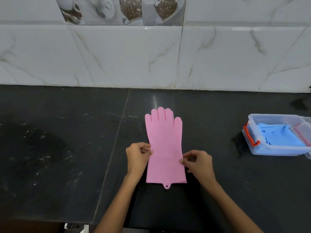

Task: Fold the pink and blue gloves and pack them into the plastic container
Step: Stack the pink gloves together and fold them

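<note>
from where i sit, the job looks past halfway. the plastic container (276, 150) stands at the right end of the dark table (58, 140), well apart from the work, its lid off or out of sight and its orange latch (250, 136) hanging at the near end. inside it i can see folded blue glove material (282, 135) filling most of the box, with something pink (303, 133) tucked along the far right side, which i take to be a pink glove already packed, though the edge of the view cuts it off and i can't be sure. what is left, as i judge it, is the pink glove (164, 145) in front of me: it lies flat and unfolded in the middle of the table, fingers pointing at the tiled wall (151, 56), cuff and its little hanging tab nearest me. it needs folding and then carrying over to the box.

as for the grip, my left hand (138, 156) is pinched on the glove's left edge about midway along, thumb and fingertips closed together on the rubber. my right hand (198, 163) does the same on the right edge, a little lower toward the cuff, fingers curled and pressed shut on the rim of the glove. neither hand has lifted it; the glove rests flat on the table between them, so i read this as the start of the fold.
</note>
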The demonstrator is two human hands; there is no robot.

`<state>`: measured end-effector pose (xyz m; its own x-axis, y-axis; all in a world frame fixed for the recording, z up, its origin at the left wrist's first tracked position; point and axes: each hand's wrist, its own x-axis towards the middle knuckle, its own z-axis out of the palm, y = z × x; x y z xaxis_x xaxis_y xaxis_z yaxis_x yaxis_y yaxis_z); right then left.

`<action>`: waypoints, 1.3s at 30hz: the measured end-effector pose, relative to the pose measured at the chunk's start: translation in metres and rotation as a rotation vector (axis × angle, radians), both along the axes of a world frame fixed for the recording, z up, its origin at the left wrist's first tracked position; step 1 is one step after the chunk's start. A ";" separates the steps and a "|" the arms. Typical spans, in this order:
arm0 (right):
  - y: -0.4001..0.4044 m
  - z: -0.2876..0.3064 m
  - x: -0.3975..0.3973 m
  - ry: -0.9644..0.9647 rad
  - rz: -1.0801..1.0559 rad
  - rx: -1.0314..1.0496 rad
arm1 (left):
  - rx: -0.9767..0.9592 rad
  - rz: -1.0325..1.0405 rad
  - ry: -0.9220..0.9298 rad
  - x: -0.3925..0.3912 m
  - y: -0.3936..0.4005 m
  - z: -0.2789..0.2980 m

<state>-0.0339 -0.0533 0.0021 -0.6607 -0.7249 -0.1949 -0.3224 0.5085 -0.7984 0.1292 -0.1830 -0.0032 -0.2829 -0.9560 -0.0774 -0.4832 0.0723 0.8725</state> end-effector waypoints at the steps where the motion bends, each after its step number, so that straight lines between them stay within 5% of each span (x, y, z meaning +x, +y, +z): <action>1: 0.002 -0.002 0.004 0.004 0.012 0.013 | 0.011 0.005 -0.009 0.002 0.000 -0.002; 10: 0.000 -0.003 0.000 0.153 0.064 0.118 | 0.010 -0.006 0.009 0.001 -0.005 -0.009; 23: -0.108 0.006 -0.044 0.162 -0.130 0.046 | -0.021 0.093 0.113 -0.041 -0.064 -0.001; 31: -0.108 -0.002 -0.046 0.229 -0.255 -0.066 | -0.029 0.007 0.257 -0.043 -0.078 -0.002; 39: -0.101 -0.007 -0.053 0.231 -0.186 0.019 | 0.011 0.051 0.130 -0.050 -0.083 -0.006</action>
<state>-0.0872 -0.1547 -0.0053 -0.8102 -0.5851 -0.0360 -0.3948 0.5900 -0.7043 0.0791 -0.2655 -0.0097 -0.2423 -0.9687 -0.0538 -0.3690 0.0407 0.9285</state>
